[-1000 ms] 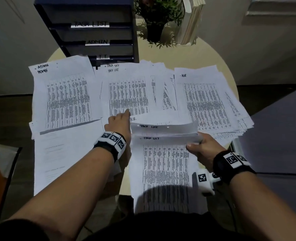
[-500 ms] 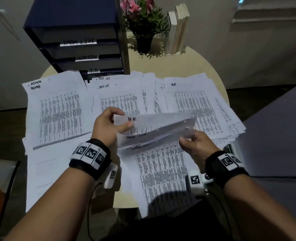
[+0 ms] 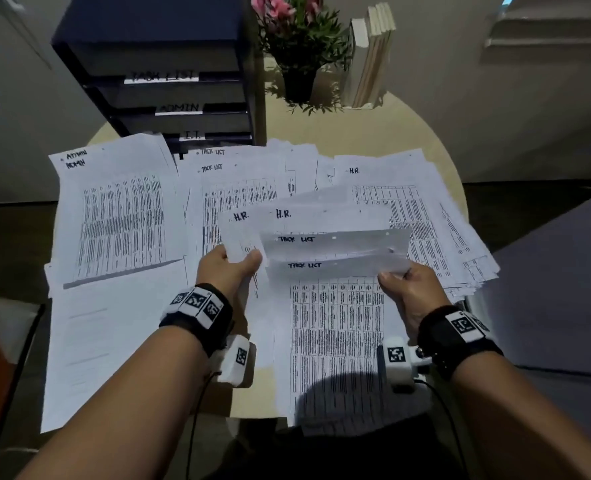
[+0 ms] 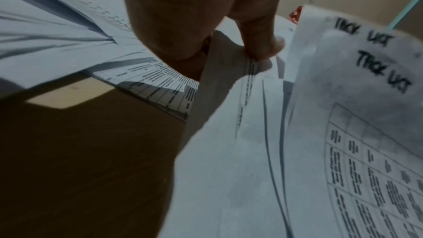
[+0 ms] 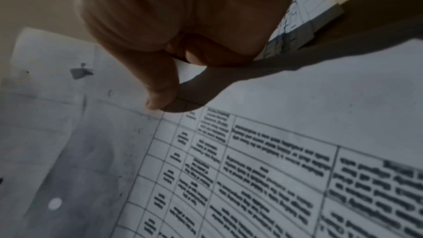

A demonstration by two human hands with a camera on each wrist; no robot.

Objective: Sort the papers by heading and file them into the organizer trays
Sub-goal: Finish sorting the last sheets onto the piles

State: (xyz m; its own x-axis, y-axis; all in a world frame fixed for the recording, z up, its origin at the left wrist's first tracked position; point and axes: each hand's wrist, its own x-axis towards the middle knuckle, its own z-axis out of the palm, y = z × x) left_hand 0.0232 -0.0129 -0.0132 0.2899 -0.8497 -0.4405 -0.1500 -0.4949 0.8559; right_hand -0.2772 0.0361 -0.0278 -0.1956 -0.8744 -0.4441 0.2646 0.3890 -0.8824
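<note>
A: In the head view, at centre frame, the left hand (image 3: 230, 268) pinches two H.R. sheets (image 3: 252, 223); the right hand (image 3: 408, 289) pinches Task List sheets (image 3: 335, 244). The organizer trays (image 3: 169, 84) stand at upper left.

B: Left wrist view: thumb and fingers (image 4: 258, 42) clamp a sheet edge at centre.

A: Right wrist view: the thumb (image 5: 160, 86) presses a printed sheet (image 5: 251, 169) against curled fingers.

The room is dim, and the white papers (image 3: 124, 216) are the brightest area in the head view. Just in front of them, at the near edge of the tabletop (image 3: 436, 147), lies a dark round shadow. Behind the papers, straight lines bend near the picture edges. Both wrist views are grainy and soft; the printed text there is smeared.
</note>
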